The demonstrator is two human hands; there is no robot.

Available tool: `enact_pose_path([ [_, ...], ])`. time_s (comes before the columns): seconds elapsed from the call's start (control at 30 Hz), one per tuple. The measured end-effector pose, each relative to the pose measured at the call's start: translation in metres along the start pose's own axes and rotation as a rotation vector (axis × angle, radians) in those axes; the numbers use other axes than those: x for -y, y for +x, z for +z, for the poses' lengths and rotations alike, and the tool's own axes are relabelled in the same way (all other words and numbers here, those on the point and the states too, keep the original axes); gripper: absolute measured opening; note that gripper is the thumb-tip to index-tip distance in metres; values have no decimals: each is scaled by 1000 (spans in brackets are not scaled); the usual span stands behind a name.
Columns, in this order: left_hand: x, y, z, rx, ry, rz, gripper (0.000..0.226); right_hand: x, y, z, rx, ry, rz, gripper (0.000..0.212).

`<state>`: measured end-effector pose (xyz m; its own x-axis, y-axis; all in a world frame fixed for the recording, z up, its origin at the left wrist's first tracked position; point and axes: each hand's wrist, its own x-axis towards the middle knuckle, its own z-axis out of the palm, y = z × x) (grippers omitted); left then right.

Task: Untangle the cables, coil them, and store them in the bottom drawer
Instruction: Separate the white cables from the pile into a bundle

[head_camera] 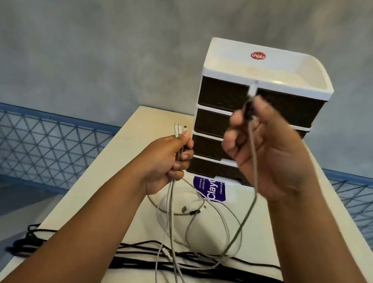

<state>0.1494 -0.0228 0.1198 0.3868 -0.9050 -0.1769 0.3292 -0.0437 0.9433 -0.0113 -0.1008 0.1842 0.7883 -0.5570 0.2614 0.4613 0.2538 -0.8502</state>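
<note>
While the left hand (165, 160) clamps several cable ends (179, 128) together as an anchor, the right hand (268, 151) pinches one grey cable (251, 175) high, apparently separating it from loops on the worktop (107, 178) before the shut bottom drawer (210, 169).

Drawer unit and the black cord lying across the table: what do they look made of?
Drawer unit: likely moulded plastic; glossy white frame with rounded edges, dark textured drawer fronts. Black cord: looks braided or woven fabric, matte and slightly fuzzy at the edges, though blur leaves it uncertain.
</note>
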Motion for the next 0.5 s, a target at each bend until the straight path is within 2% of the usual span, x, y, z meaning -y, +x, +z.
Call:
enact_pose_path([
  [0.17, -3, -5, 11, 25, 46, 35, 32, -47, 1, 4, -274, -514, 62, 20],
  [0.33, 7, 0, 23, -29, 76, 59, 43, -82, 13, -2, -472, -801, -105, 22],
  [0.43, 9, 1, 26, -27, 8, -13, 46, -90, 18, -8, -563, -1030, -188, 15],
  [0.5, 8, 0, 31, -56, -10, -84, 46, -95, 18, -11, -601, -1100, -174, 13],
])
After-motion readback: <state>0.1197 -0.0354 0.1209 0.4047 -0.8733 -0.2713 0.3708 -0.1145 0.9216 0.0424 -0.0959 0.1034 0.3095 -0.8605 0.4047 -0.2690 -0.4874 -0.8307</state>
